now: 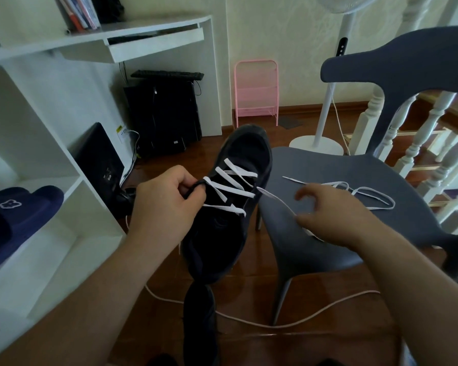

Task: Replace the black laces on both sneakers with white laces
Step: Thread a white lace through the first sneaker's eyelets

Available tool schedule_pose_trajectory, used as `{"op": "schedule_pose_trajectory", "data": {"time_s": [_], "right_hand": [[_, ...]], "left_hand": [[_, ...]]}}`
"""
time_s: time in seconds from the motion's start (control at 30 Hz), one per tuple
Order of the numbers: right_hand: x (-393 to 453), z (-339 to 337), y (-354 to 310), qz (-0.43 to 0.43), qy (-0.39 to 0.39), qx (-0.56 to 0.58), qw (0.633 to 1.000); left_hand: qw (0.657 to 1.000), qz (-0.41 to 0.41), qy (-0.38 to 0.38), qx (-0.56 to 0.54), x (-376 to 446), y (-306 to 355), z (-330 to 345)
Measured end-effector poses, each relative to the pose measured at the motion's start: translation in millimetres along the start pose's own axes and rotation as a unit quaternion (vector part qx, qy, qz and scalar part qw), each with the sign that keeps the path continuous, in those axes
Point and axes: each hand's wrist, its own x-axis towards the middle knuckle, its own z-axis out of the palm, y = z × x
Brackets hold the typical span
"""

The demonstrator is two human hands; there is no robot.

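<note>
A black sneaker [230, 217] is held up in the middle of the view, toe pointing away. A white lace [229, 187] crosses its eyelets in several rows. My left hand [164, 199] grips the sneaker's left eyelet edge, thumb and fingers pinched on it. One free end of the white lace runs right from the shoe to my right hand [333, 215], which pinches it over the chair seat. A second white lace [365, 192] lies loose on the grey chair [315, 165]. A second dark sneaker [200, 320] sits low below the first.
A white desk and shelf unit [37, 159] stands at left, with dark slippers [16, 220] on a shelf. A computer tower [164, 114], a pink rack [257, 91] and a white fan stand [317, 143] are behind. A thin white cable [249, 323] crosses the wooden floor. Stair balusters are at right.
</note>
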Motion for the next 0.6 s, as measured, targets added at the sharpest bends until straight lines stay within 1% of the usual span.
{"op": "schedule_pose_trajectory", "data": {"time_s": [0.07, 0.13, 0.23, 0.33, 0.4, 0.5, 0.6], "right_hand": [[-5.7, 3.7, -18.9, -0.078, 0.069, 0.089, 0.991], [-9.5, 7.6, -36.0, -0.129, 0.108, 0.143, 0.975], [-11.3, 10.7, -44.6, -0.135, 0.129, 0.148, 0.971], [-11.1, 9.8, -40.1, -0.125, 0.112, 0.127, 0.978], [-11.1, 8.2, -38.0, -0.115, 0.101, 0.124, 0.980], [-10.6, 3.3, -35.2, -0.093, 0.098, 0.120, 0.983], [-13.8, -2.3, -37.9, -0.093, 0.086, 0.122, 0.984]], "left_hand": [[1.000, -0.001, -0.004, -0.007, -1.0, 3.2, 2.5], [1.000, 0.002, -0.005, -0.015, -2.5, 6.3, 5.1], [0.999, -0.011, -0.022, -0.031, -4.6, 8.4, 7.6], [0.993, -0.070, -0.061, -0.066, -4.6, 6.3, 8.4], [0.978, -0.131, -0.096, -0.132, -1.9, 6.7, 6.8], [0.933, -0.222, -0.118, -0.259, 4.5, 12.6, 2.4], [0.895, -0.275, -0.151, -0.318, 7.3, 17.6, 1.5]]}}
